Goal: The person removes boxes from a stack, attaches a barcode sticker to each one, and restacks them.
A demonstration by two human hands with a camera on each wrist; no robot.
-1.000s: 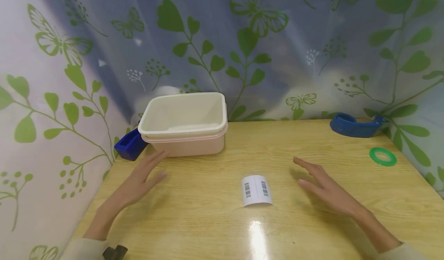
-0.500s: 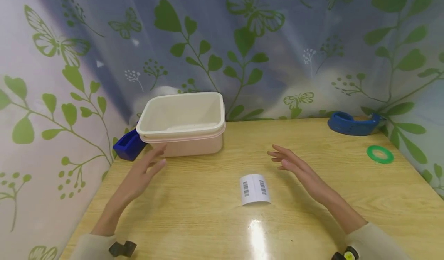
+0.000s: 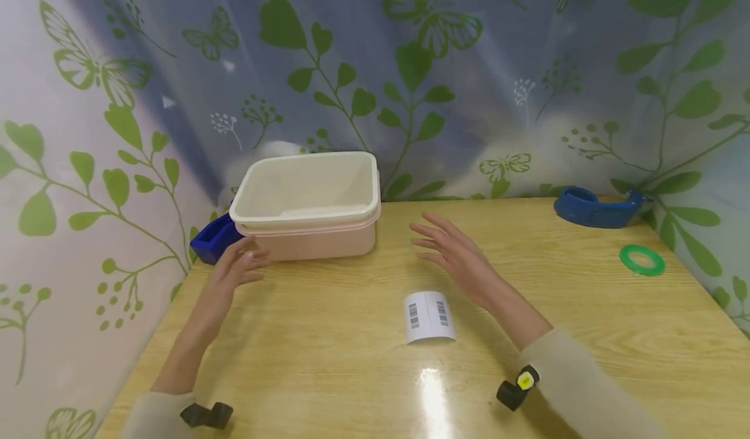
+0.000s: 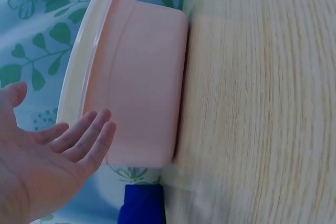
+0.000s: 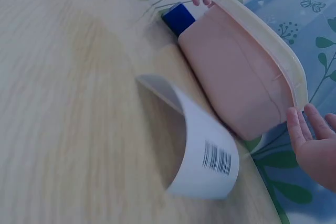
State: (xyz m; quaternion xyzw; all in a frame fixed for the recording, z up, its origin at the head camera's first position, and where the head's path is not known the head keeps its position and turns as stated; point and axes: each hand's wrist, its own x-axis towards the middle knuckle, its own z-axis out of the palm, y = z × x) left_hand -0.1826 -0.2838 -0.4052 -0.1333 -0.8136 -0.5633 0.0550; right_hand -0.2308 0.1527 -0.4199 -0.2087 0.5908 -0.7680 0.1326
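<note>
Two nested plastic tubs stand at the back left of the table: a cream tub (image 3: 307, 188) sits inside a pink tub (image 3: 322, 243). My left hand (image 3: 225, 283) is at the front left corner of the tubs, fingers loosely spread and holding nothing. In the left wrist view its fingertips (image 4: 105, 121) overlap the pink wall. To the right of the tubs hovers my right hand (image 3: 454, 250), its fingers relaxed and pointing at them, with nothing in it. A curled white paper label (image 3: 429, 316) printed with barcodes lies on the table below the right hand.
A dark blue open box (image 3: 213, 238) is tucked behind the tubs' left side. At the back right stands a blue tape dispenser (image 3: 597, 210), with a green tape roll (image 3: 641, 260) in front of it. A patterned curtain (image 3: 504, 100) hangs behind the wooden table (image 3: 328, 335).
My right hand has moved left and farther back, past the label and toward the tubs. The left hand has shifted slightly up, nearer the tubs' left corner. The tubs have stayed put.
</note>
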